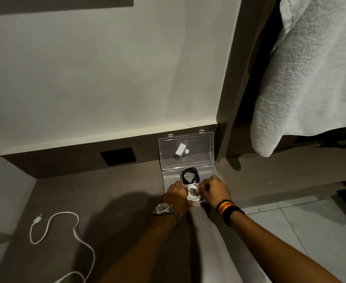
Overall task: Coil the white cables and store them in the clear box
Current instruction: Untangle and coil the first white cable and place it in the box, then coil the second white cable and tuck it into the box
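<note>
A clear plastic box (169, 176) sits open on the brown counter against the wall, its lid (185, 152) standing upright. A coiled black cable (190, 175) lies in the box's rear compartment. A coiled white cable (193, 193) rests in the front part of the box, with my left hand (177, 194) and my right hand (214, 188) closed on it from either side. A second white cable (65, 227) lies loose and uncoiled on the counter at the lower left, its plug end toward the wall.
A black wall plate (118, 156) is set in the brown backsplash left of the box. A white towel (311, 68) hangs at the upper right above a lower ledge. White floor tiles (302, 225) show at the right beyond the counter edge.
</note>
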`<action>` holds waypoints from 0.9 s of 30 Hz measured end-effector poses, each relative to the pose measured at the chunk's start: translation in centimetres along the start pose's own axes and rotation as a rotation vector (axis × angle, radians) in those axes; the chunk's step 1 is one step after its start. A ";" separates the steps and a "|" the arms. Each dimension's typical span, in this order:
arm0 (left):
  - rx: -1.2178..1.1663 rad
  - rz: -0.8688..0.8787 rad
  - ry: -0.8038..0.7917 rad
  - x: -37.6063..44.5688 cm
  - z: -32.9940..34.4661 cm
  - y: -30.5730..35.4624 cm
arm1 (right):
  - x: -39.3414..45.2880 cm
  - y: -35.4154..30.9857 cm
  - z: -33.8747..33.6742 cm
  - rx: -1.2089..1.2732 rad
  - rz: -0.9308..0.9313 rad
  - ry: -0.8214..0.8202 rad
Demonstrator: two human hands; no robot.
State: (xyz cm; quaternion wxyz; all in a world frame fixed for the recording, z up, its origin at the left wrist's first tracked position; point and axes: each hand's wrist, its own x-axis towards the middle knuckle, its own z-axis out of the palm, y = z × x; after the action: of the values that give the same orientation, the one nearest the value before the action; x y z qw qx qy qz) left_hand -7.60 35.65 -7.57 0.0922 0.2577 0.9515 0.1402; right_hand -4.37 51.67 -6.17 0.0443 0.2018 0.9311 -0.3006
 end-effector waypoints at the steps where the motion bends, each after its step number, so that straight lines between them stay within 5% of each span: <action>1: 0.023 0.024 -0.014 -0.1 0.1 -0.1 | 0.1 -0.3 -0.1 -0.053 -0.010 0.004; 13: 0.259 0.230 0.128 -0.9 0.7 0.4 | -0.3 -2.1 1.7 -0.560 -0.116 -0.069; 19: 0.230 0.166 0.047 -1.2 -0.3 -0.4 | -1.5 -1.0 0.7 -0.290 -0.078 0.062; 27: 0.078 0.017 0.162 -8.8 -4.0 -6.7 | -6.2 -3.6 0.3 -0.107 -0.123 0.181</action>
State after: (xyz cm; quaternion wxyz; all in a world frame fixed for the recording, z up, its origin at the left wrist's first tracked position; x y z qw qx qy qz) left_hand -4.19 24.68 -4.97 0.0034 0.2568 0.9584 0.1244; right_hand -0.12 46.66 -3.17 -0.0479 0.1682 0.9566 -0.2332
